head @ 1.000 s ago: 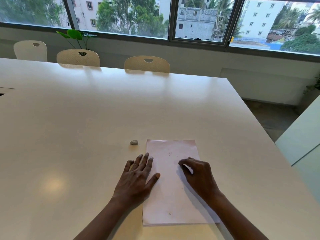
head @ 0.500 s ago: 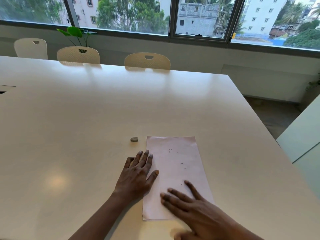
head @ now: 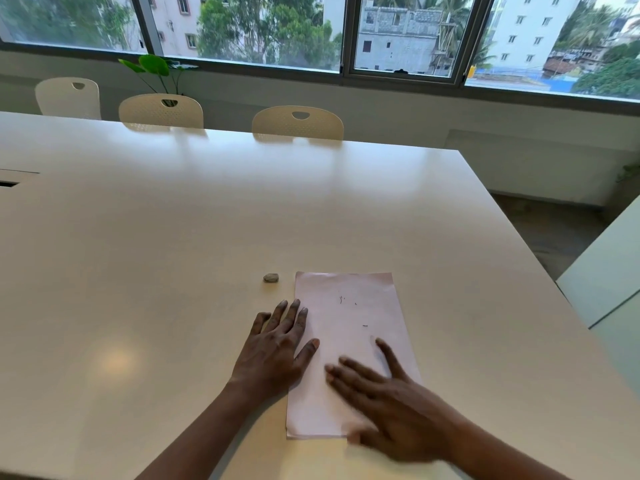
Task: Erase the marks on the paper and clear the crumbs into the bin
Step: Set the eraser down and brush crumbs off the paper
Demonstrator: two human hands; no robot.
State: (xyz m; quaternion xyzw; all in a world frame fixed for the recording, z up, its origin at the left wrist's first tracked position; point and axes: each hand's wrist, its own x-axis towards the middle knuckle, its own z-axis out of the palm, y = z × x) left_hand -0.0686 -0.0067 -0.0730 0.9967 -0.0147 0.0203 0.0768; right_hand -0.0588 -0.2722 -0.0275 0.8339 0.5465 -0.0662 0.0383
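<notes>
Head view: the paper (head: 349, 323) lies flat on the tabletop (head: 207, 220), thin, light and probably prone to sliding. The left hand (head: 273, 355) pins its left edge with straight fingers, a sensible hold. The right hand (head: 391, 407), fingers spread and holding nothing, lies over the near end.

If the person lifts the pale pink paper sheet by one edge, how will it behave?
The pale pink paper sheet looks thin, so it probably droops. On the glossy white table it may slide unless the left hand presses it.

Three chairs (head: 298, 122) behind white table (head: 207, 220) — potted plant (head: 156, 69) by window (head: 405, 36).
</notes>
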